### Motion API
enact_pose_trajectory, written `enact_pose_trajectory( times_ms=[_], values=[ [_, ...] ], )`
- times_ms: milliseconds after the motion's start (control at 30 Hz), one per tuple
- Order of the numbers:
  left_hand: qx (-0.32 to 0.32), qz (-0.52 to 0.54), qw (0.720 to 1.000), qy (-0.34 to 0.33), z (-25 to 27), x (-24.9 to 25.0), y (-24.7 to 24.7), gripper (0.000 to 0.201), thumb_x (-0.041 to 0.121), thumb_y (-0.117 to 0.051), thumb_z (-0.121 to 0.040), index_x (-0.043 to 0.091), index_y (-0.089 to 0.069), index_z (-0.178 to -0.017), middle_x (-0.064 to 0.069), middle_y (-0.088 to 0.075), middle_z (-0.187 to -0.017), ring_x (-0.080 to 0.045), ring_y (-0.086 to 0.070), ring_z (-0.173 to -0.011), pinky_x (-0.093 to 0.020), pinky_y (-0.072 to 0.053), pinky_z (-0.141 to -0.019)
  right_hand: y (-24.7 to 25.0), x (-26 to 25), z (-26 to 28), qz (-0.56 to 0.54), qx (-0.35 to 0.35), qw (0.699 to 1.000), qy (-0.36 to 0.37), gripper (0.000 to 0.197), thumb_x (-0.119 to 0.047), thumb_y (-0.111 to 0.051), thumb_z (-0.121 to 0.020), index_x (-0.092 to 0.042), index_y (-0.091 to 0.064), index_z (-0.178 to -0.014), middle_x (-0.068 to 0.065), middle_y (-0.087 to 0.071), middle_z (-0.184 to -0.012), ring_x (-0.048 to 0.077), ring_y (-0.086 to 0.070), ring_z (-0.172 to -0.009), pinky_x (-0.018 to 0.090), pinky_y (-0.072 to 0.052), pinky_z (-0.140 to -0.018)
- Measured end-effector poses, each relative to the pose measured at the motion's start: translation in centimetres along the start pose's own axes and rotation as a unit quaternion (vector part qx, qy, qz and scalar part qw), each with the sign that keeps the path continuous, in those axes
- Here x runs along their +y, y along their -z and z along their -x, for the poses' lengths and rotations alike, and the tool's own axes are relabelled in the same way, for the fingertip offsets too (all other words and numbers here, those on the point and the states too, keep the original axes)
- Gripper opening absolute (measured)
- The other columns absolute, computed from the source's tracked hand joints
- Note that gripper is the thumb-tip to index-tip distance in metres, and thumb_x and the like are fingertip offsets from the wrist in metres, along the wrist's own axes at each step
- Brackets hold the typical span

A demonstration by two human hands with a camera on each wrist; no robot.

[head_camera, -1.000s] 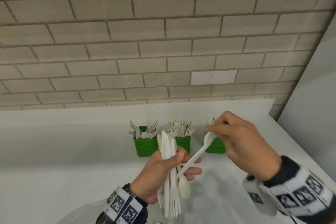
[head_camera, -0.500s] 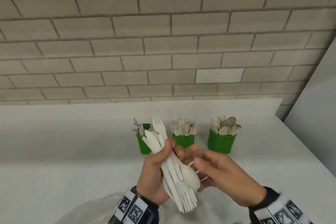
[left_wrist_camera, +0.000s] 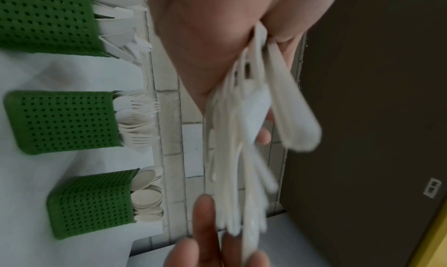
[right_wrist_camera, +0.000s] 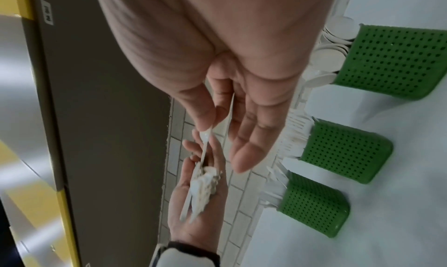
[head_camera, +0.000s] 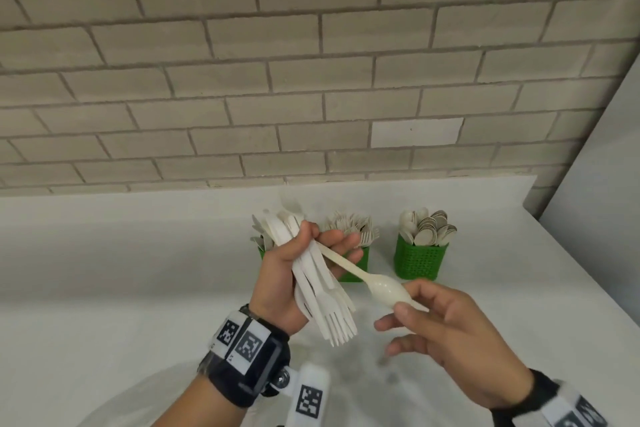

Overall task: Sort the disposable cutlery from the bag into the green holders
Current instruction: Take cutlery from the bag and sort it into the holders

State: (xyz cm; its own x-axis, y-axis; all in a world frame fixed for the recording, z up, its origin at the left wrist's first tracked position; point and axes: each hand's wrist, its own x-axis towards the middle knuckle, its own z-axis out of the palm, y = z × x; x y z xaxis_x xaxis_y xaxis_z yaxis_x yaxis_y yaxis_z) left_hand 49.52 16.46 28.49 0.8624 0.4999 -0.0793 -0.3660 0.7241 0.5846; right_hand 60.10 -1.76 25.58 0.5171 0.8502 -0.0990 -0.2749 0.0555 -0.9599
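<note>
My left hand (head_camera: pixel 329 239) grips a bundle of white plastic forks and knives (head_camera: pixel 323 302) upright over the table, tines down. My right hand (head_camera: pixel 408 300) pinches the bowl of a white spoon (head_camera: pixel 382 288) whose handle still sits among the bundle. Behind stand three green holders: the left one (head_camera: pixel 261 253), mostly hidden by my left hand, holds knives. The middle one (head_camera: pixel 360 265) holds forks, and the right one (head_camera: pixel 420 260) holds spoons. The left wrist view shows the blurred bundle (left_wrist_camera: pixel 232 137) and the holders (left_wrist_camera: pixel 65 120).
A clear plastic bag (head_camera: pixel 114 406) lies on the white table (head_camera: pixel 138 270) near my left forearm. A brick wall (head_camera: pixel 311 80) backs the table. The table's right edge runs close beside the spoon holder.
My right hand left a spoon at the right holder, came back to the bundle and now draws another spoon out to the right by its bowl. The left hand has tilted the bundle.
</note>
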Motion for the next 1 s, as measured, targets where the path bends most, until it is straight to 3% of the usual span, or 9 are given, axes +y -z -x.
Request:
enact_pose_trajectory(
  times_ms=[133, 233, 333, 400, 533, 667, 800, 900, 1000],
  values=[
    [-0.033, -0.054, 0.997, 0.033, 0.0, 0.7, 0.1, 0.028, 0.018, -0.048, -0.095, 0.005, -0.061, -0.074, -0.024, -0.072, -0.094, -0.043, -0.068, -0.101, -0.049, -0.059, -0.083, 1.2, -3.3, -0.1, -0.076, 0.018, 0.996, 0.053, 0.052, -0.039, -0.095, -0.047, -0.006, -0.068, -0.078, 0.025, -0.069, -0.108, 0.043, -0.068, -0.099, 0.043, -0.059, -0.065],
    [-0.063, -0.157, 0.984, 0.052, 0.0, 0.1, 0.2, 0.015, 0.015, -0.051, -0.096, 0.002, -0.053, -0.089, -0.031, -0.068, -0.108, -0.046, -0.067, -0.100, -0.047, -0.059, -0.083, 1.5, -6.4, -1.7, -0.045, 0.060, 0.993, 0.096, 0.028, -0.029, -0.077, -0.074, -0.006, -0.064, -0.079, 0.024, -0.071, -0.093, 0.035, -0.071, -0.076, 0.036, -0.057, -0.054],
    [-0.082, -0.175, 0.981, 0.036, 0.1, -0.3, -0.1, 0.012, 0.016, -0.056, -0.093, 0.004, -0.053, -0.092, -0.022, -0.069, -0.100, -0.043, -0.069, -0.095, -0.046, -0.057, -0.081, 0.7, -8.9, -3.8, 0.038, 0.076, 0.989, 0.120, 0.016, -0.012, -0.049, -0.096, 0.000, -0.053, -0.087, 0.018, -0.067, -0.069, 0.027, -0.062, -0.053, 0.030, -0.052, -0.044],
    [-0.081, -0.169, 0.982, 0.029, 0.1, -0.5, -0.3, 0.012, 0.017, -0.059, -0.089, 0.006, -0.054, -0.094, -0.014, -0.063, -0.096, -0.041, -0.070, -0.092, -0.043, -0.057, -0.077, -0.2, -10.1, -5.1, 0.092, 0.060, 0.986, 0.125, 0.015, -0.010, -0.047, -0.099, 0.000, -0.052, -0.088, 0.016, -0.066, -0.063, 0.025, -0.062, -0.050, 0.029, -0.053, -0.045],
    [-0.108, -0.208, 0.971, 0.050, 0.1, -1.3, -0.6, 0.029, 0.020, -0.057, -0.091, 0.005, -0.058, -0.116, -0.023, -0.063, -0.119, -0.037, -0.072, -0.085, -0.038, -0.058, -0.072, -3.0, -10.6, -7.5, 0.230, -0.003, 0.964, 0.133, 0.018, -0.013, -0.052, -0.099, 0.003, -0.056, -0.092, 0.018, -0.065, -0.065, 0.023, -0.062, -0.049, 0.029, -0.053, -0.044],
    [-0.084, -0.169, 0.981, 0.052, -0.2, -2.0, -0.4, 0.028, 0.023, -0.062, -0.088, 0.007, -0.057, -0.110, -0.011, -0.062, -0.078, -0.020, -0.055, -0.056, -0.030, -0.048, -0.054, -4.6, -8.8, -9.8, 0.373, 0.011, 0.908, 0.189, 0.017, -0.021, -0.057, -0.097, -0.010, -0.064, -0.087, 0.006, -0.065, -0.062, 0.012, -0.058, -0.051, 0.029, -0.049, -0.052],
    [-0.055, -0.092, 0.992, 0.070, -0.3, -2.5, 0.4, 0.023, 0.031, -0.064, -0.085, 0.011, -0.057, -0.095, 0.000, -0.039, -0.061, -0.013, -0.037, -0.048, -0.025, -0.035, -0.049, -4.5, -6.9, -10.0, 0.445, 0.050, 0.866, 0.224, 0.021, -0.034, -0.055, -0.096, -0.023, -0.069, -0.108, -0.003, -0.065, -0.096, 0.007, -0.059, -0.082, 0.027, -0.045, -0.077],
    [-0.047, -0.028, 0.998, 0.025, -0.4, -1.7, 0.8, 0.021, 0.035, -0.060, -0.087, 0.015, -0.054, -0.087, 0.003, -0.040, -0.060, -0.013, -0.040, -0.049, -0.028, -0.041, -0.058, -3.6, -4.2, -7.2, 0.340, 0.059, 0.924, 0.165, 0.032, -0.045, -0.052, -0.092, -0.021, -0.057, -0.112, -0.006, -0.063, -0.095, 0.011, -0.061, -0.074, 0.028, -0.050, -0.070],
    [-0.050, 0.042, 0.997, -0.041, -0.4, -0.6, 1.0, 0.021, 0.036, -0.054, -0.091, 0.017, -0.054, -0.085, 0.003, -0.045, -0.061, -0.016, -0.049, -0.059, -0.036, -0.048, -0.078, -3.0, -1.0, -3.4, 0.177, -0.043, 0.983, -0.002, 0.044, -0.041, -0.060, -0.084, -0.003, -0.048, -0.104, 0.009, -0.067, -0.084, 0.021, -0.063, -0.063, 0.036, -0.048, -0.057]
  ],
)
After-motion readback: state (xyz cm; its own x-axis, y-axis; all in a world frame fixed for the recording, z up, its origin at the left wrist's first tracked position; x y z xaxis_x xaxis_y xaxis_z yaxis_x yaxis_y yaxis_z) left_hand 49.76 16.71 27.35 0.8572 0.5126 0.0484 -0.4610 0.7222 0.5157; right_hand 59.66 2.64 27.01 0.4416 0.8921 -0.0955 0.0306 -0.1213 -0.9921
